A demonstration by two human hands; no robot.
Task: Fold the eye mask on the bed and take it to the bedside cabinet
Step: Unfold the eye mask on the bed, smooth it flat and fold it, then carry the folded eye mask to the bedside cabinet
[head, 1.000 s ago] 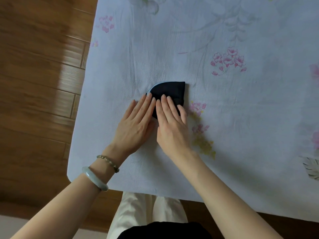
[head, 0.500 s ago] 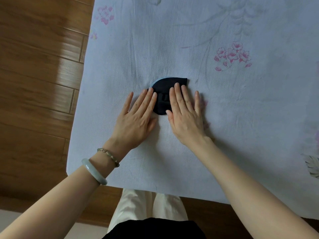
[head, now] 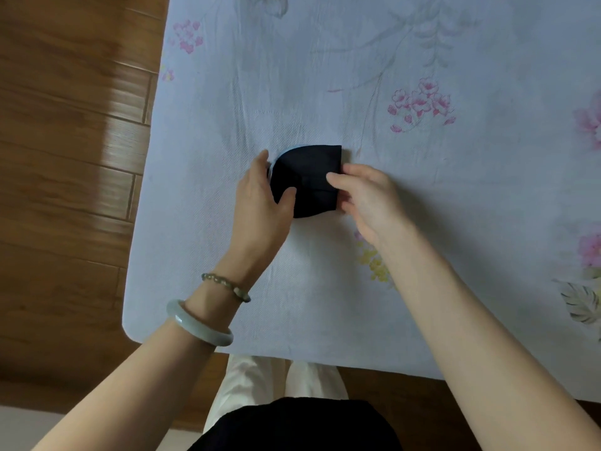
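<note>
The eye mask (head: pixel 312 172) is black with a pale blue edge showing at its curved left side. It is folded in half and lies on the floral bed sheet (head: pixel 422 222) near the bed's left edge. My left hand (head: pixel 263 203) grips the mask's rounded left end, thumb on top and fingers curled under the edge. My right hand (head: pixel 367 196) pinches the straight right edge between thumb and fingers. The bedside cabinet is not in view.
Brown wooden floor (head: pixel 65 157) runs along the left of the bed and below its near edge. My legs in pale trousers (head: pixel 283 382) stand against the near edge. Two bracelets sit on my left wrist (head: pixel 211 307).
Both hands were flat on the mask, pressing it down. They have since shifted apart to its two ends and closed on its edges.
</note>
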